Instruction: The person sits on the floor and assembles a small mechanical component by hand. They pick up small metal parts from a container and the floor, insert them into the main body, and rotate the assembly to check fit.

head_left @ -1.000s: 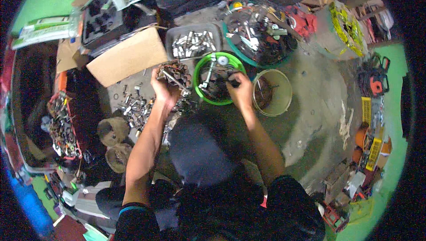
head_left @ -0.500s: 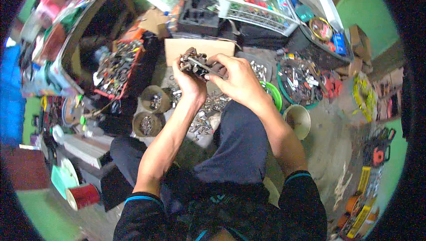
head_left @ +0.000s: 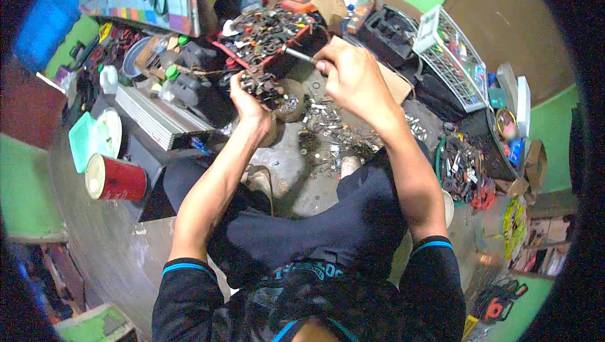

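My left hand point(head_left: 252, 110) is cupped under a heap of small rusty metal hardware point(head_left: 261, 87), its thumb upright beside the pile. My right hand point(head_left: 354, 77) pinches a metal rod point(head_left: 299, 56) shaped like a long bolt, its wider end pointing left. That end is over the edge of a red bin point(head_left: 220, 51) full of mixed metal parts point(head_left: 268, 32). Loose small hardware point(head_left: 328, 129) is scattered on the floor between my feet. A brown tub point(head_left: 291, 104) with small pieces in it stands just right of my left hand.
A green-rimmed basket of metal pieces point(head_left: 466, 168) sits at right, below a white wire rack point(head_left: 454, 58). Ribbed metal bars point(head_left: 157, 115), a red can point(head_left: 116, 177) and a mint-green tray point(head_left: 88, 140) lie at left. A cardboard piece point(head_left: 394, 83) is behind my right hand.
My view has turned left toward the red bin. My hands were together over the heap; now the right has moved apart, carrying the rod toward the bin, while the left still cups the heap.
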A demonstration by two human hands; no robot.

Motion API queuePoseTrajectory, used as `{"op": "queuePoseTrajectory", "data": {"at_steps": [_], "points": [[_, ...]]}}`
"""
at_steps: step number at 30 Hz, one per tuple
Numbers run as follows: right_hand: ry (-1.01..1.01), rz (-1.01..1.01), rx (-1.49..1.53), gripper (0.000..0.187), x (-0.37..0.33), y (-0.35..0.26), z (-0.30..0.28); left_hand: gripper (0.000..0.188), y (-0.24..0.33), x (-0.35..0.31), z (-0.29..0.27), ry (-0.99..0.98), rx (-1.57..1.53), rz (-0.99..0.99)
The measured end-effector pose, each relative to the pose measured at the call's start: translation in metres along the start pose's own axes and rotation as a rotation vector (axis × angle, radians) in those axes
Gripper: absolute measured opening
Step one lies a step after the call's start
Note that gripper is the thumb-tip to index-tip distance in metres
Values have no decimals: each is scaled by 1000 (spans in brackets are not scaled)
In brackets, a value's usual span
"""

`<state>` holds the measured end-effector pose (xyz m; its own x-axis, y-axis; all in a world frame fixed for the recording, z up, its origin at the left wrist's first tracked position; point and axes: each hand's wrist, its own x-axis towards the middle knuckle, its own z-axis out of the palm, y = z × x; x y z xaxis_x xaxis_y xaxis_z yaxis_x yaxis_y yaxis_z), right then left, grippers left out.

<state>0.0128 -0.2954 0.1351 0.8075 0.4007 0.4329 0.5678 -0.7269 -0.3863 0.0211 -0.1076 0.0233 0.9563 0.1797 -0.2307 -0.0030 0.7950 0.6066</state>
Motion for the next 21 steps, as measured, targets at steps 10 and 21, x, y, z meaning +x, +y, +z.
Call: {"op": "queuePoseTrajectory", "data": {"at_steps": [10,21], "points": [[-623,312,-176,27,30,124,210,47,49,8,-34,75,-93,-51],[-422,317,18,29,47,112,211,45,37,-2,-28,122,-150,-173]]}}
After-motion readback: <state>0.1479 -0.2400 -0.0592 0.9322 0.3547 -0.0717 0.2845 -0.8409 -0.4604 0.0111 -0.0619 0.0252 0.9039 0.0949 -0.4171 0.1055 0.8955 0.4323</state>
